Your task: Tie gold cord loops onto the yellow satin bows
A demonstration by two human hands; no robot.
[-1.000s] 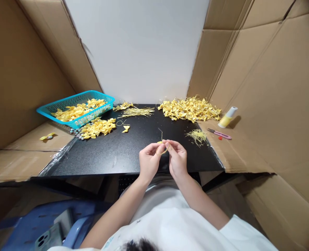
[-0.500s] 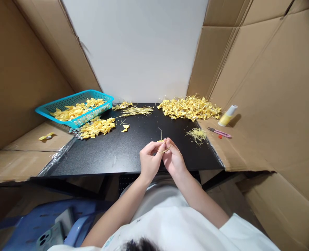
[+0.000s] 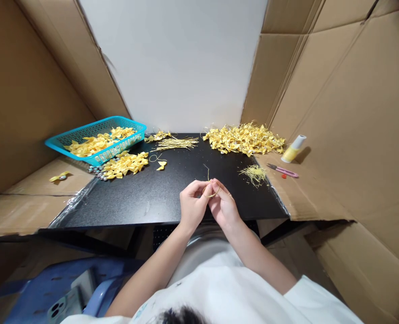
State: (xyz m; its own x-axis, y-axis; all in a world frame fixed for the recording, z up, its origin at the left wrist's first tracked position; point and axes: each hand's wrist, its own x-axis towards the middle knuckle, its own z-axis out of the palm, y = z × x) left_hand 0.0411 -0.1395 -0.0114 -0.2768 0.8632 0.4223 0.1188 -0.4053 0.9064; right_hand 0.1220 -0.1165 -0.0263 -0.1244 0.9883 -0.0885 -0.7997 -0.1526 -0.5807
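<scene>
Near the table's front edge my left hand (image 3: 193,198) and my right hand (image 3: 224,202) meet, fingertips pinched together. Between them is a yellow cord (image 3: 214,195), bent into a loop below the fingers, with one end sticking up above. Whatever else the fingertips cover is hidden. Farther up the table, a single yellow ribbon bow (image 3: 161,166) lies beside a curl of thread. A bundle of cut yellow cords (image 3: 176,143) rests beyond it.
A blue basket (image 3: 94,158) holds yellow bows, with more bows (image 3: 127,164) and grey beads (image 3: 100,173) beside it. On the right are a heap of finished-looking bows (image 3: 245,138), thread scraps (image 3: 254,174), pink snips (image 3: 283,170) and a thread spool (image 3: 292,150).
Both hands have barely shifted. A bit of yellow that showed at my fingertips is now covered, and the loop of cord sits slightly smaller between the hands.
</scene>
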